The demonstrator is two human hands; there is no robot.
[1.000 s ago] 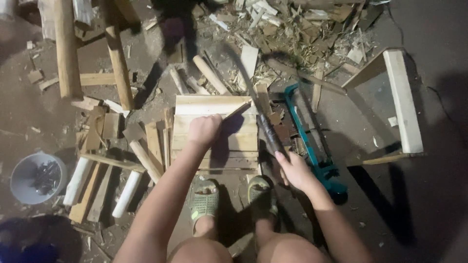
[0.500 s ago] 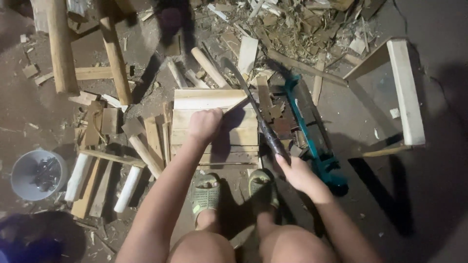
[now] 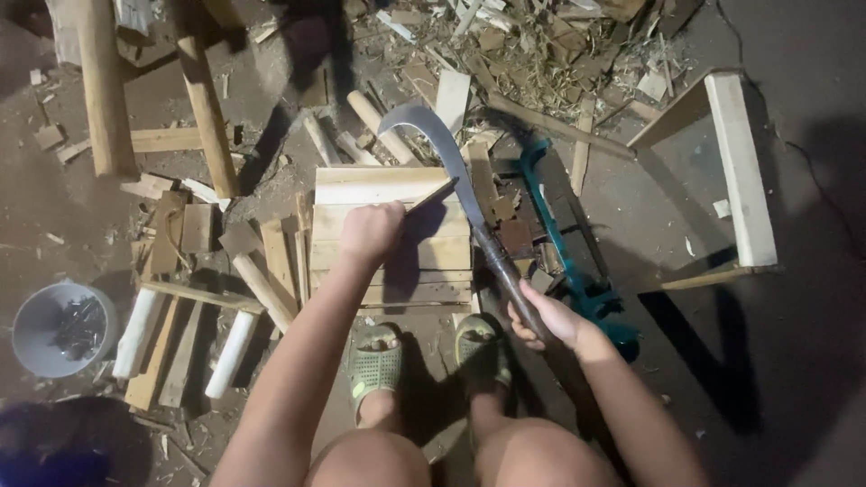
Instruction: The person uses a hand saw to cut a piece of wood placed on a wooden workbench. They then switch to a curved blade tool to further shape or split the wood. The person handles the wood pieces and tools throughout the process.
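Note:
My left hand [image 3: 370,233] grips a thin wooden stick [image 3: 428,197] and holds it on top of a stack of pale wooden boards [image 3: 379,185] in front of me. My right hand [image 3: 541,317] is shut on the dark handle of a billhook [image 3: 456,171], whose curved grey blade is raised above the far right corner of the boards, hook tip pointing left. My two feet in green sandals [image 3: 377,361] rest on the ground just below the boards.
Round poles [image 3: 206,106] and split wood pieces [image 3: 262,287] lie to the left. A grey bucket [image 3: 41,329] with nails stands at far left. A teal hand saw [image 3: 577,271] lies right of the boards; a wooden frame [image 3: 741,162] beyond it. Shavings cover the far ground.
My right hand has lifted the billhook from beside the boards; the blade now stands raised and further forward. My left hand keeps the stick in place.

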